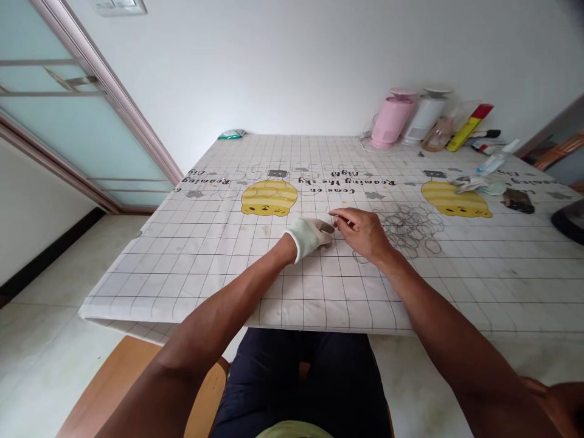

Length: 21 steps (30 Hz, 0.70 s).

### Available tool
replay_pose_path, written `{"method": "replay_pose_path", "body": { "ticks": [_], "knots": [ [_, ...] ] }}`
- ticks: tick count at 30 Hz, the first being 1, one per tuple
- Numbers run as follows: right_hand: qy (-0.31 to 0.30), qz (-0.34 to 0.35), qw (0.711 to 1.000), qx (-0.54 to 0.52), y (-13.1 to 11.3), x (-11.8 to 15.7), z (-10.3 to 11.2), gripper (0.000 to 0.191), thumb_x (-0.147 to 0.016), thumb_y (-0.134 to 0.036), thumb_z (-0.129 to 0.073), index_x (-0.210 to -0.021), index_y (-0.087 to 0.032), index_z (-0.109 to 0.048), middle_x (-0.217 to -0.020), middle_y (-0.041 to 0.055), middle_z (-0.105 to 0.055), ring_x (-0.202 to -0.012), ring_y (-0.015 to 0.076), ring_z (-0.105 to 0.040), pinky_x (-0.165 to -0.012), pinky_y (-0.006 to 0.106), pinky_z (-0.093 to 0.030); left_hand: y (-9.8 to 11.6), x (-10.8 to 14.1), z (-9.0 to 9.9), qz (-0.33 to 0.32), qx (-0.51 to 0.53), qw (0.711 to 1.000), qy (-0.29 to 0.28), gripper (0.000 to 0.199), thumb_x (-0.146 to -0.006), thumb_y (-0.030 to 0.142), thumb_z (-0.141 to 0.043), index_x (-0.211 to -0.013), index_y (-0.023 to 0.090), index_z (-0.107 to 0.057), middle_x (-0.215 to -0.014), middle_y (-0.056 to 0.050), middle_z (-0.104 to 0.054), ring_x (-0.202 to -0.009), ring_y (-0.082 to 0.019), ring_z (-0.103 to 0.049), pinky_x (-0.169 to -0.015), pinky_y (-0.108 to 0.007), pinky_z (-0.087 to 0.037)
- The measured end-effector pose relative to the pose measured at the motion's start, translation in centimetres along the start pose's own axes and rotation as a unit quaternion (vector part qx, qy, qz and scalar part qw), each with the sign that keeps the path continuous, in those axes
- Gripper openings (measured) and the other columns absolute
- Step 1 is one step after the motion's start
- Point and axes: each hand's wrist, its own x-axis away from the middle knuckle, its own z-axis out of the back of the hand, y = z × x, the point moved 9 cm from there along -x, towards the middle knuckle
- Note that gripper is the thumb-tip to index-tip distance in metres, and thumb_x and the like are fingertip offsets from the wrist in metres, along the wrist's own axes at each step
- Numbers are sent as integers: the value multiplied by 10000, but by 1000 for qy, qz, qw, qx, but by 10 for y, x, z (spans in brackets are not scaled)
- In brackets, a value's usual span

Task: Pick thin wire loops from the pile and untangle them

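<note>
Here on the table [173, 286], left hand [314, 236] and right hand [362, 231] meet close together near the front; a heap of loops [413, 228] lies just right. Far right, two canisters [392, 121] stand near the wall [274, 73]; a packet [232, 134] rests at the back-left corner, the door [36, 79] beyond to the left!

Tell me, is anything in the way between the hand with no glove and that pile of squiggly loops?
Nothing visible is. The thin dark loops lie right beside the right hand, with no other object between them. The hand and wrist hide part of that spot, though.
</note>
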Motion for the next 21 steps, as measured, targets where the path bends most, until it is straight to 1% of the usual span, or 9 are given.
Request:
{"method": "replay_pose_path", "body": {
  "ticks": [2,4,7,9,12,15,17,19,21],
  "knots": [
    [1,2,1000,3,0,0,2,239,-989,-211,-583,-1070,-224,-807,-908,41,-798,-814,207,-749,-736,345,-586,2,4,3,12,-14,1000,9,461,-783,91,-650,-1234,119,-739,-664,3,-707,-590,-131,-604,-580,-236,-476],
    [-2,-5,1000,-2,1,0,4,232,-989,-214,-586,-1042,-227,-812,-863,27,-791,-769,195,-740,-709,329,-578,6,9,11,19,-36,999,29,481,-776,86,-650,-1248,113,-741,-656,2,-706,-612,-137,-614,-596,-234,-482],
    [-9,-33,999,-16,6,1,5,229,-993,-233,-590,-1013,-228,-818,-821,15,-782,-700,177,-720,-661,310,-563,13,16,24,16,-59,996,58,471,-771,90,-653,-1232,106,-750,-644,-4,-705,-645,-149,-631,-630,-237,-498],
    [-13,-53,998,-25,10,1,5,225,-994,-257,-597,-1001,-229,-820,-810,15,-780,-676,175,-709,-646,309,-557,14,17,29,13,-49,997,64,456,-773,84,-644,-1216,98,-750,-652,-11,-713,-647,-154,-635,-637,-245,-507],
    [-11,-69,997,-33,14,2,5,232,-998,-300,-599,-1002,-238,-823,-812,22,-781,-680,186,-709,-630,316,-553,9,13,28,11,-12,998,61,390,-770,82,-661,-1146,106,-760,-667,-18,-721,-625,-152,-634,-634,-254,-515],
    [1,-74,997,-37,17,1,7,242,-999,-329,-597,-1022,-245,-823,-821,29,-782,-686,194,-710,-607,318,-544,4,7,25,12,47,998,49,196,-813,117,-689,-989,154,-767,-731,-25,-739,-625,-136,-643,-657,-249,-542],
    [8,-73,997,-37,18,0,10,240,-995,-332,-602,-1023,-243,-823,-816,31,-778,-673,189,-702,-607,318,-542,2,5,26,13,99,994,46,78,-868,170,-697,-920,158,-754,-774,-44,-746,-640,-132,-657,-686,-256,-568],
    [14,-71,996,-42,17,-1,12,242,-995,-340,-605,-1023,-237,-822,-802,33,-769,-665,186,-696,-609,317,-541,3,4,29,6,145,988,46,95,-912,222,-696,-916,142,-746,-798,-67,-748,-656,-133,-667,-725,-272,-589],
    [19,-76,996,-54,17,-1,13,255,-1002,-365,-602,-1039,-235,-819,-786,35,-756,-657,187,-690,-588,312,-534,7,6,32,-5,169,985,43,126,-935,249,-688,-923,136,-743,-813,-76,-747,-666,-130,-669,-758,-280,-596]
  ]
}}
